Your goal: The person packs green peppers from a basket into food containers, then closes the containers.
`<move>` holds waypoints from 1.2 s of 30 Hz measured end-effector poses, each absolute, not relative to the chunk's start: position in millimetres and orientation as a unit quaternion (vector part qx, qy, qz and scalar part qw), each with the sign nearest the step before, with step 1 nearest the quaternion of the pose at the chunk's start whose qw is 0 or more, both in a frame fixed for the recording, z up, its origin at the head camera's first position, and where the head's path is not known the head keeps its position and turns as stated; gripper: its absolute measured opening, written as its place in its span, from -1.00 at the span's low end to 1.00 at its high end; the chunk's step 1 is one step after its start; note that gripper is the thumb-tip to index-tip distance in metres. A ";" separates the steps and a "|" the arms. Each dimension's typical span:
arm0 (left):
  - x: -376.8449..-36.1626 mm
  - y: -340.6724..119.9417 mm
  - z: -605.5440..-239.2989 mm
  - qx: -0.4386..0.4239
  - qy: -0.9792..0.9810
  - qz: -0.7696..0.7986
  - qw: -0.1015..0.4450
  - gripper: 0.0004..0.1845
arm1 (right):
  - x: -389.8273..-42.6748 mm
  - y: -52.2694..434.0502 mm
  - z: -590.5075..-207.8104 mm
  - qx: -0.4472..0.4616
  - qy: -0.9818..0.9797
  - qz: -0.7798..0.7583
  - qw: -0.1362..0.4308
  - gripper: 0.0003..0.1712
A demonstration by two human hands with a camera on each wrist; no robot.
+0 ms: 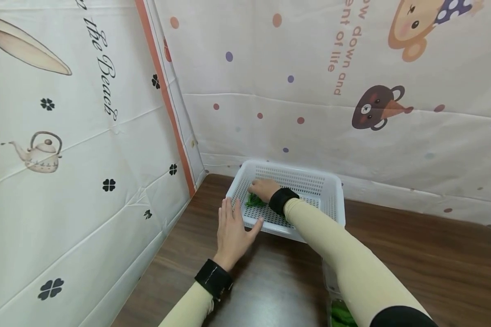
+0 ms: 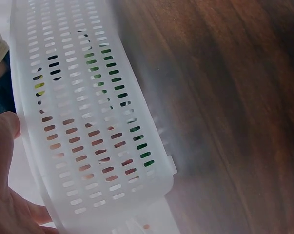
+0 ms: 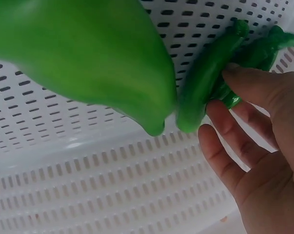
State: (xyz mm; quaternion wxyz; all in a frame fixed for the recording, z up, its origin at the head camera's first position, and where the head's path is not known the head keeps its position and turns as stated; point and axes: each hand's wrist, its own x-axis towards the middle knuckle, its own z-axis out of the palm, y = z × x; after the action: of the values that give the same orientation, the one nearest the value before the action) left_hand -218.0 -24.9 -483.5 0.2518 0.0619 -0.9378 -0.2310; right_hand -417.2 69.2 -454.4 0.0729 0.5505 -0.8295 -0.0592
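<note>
A white perforated plastic basket [image 1: 336, 190] stands on the table. Spread and mostly straight, my left hand [image 1: 233, 231] touches its front left corner; in the left wrist view the thumb lies at the rim [image 2: 25, 141]. My right hand [image 1: 263, 188] is inside the basket at the left. In the right wrist view its thumb and fingers [image 3: 227, 129] hold a shiny dark green pepper [image 3: 261, 51], partly hidden by the thumb. Against it lies a slim dark green, cucumber-like vegetable [image 3: 205, 73]. A large light green pepper-shaped vegetable [image 3: 103, 58] is close to that camera.
A clear container [image 1: 330, 277] with green things [image 1: 341, 313] is partly hidden under the right forearm. Behind the brown wooden table [image 1: 393, 254] hangs a printed white cloth [image 1: 245, 131]. Another such cloth [image 1: 82, 227] borders the left side.
</note>
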 end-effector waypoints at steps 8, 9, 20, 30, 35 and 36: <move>-217.3 -24.8 -482.9 0.065 -0.938 -0.232 0.249 0.01 | -420.4 68.8 -456.7 0.548 -0.833 -0.062 0.052 -0.72; -217.1 -24.6 -482.9 0.065 -0.938 -0.232 0.249 0.01 | -421.4 68.7 -457.4 0.547 -0.833 -0.064 0.049 -0.72; -217.4 -22.8 -482.6 0.067 -0.939 -0.228 0.247 0.01 | -421.8 71.2 -458.4 0.544 -0.836 -0.056 0.037 -0.72; -217.9 -23.6 -482.7 0.065 -0.937 -0.228 0.258 0.02 | -416.2 72.7 -452.2 0.537 -0.842 -0.053 0.022 -0.67; -217.6 -23.7 -483.5 0.066 -0.938 -0.224 0.257 0.01 | -417.8 72.4 -457.5 0.530 -0.846 -0.058 0.011 -0.69; -217.4 -23.6 -483.7 0.067 -0.938 -0.223 0.256 0.02 | -418.6 72.2 -459.1 0.530 -0.846 -0.059 0.011 -0.71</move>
State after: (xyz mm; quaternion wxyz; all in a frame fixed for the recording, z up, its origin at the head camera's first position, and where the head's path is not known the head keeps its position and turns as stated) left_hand -217.4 -23.6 -483.7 0.2565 0.0666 -0.9381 -0.2228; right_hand -418.6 72.2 -459.1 0.0113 0.5299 -0.8459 -0.0592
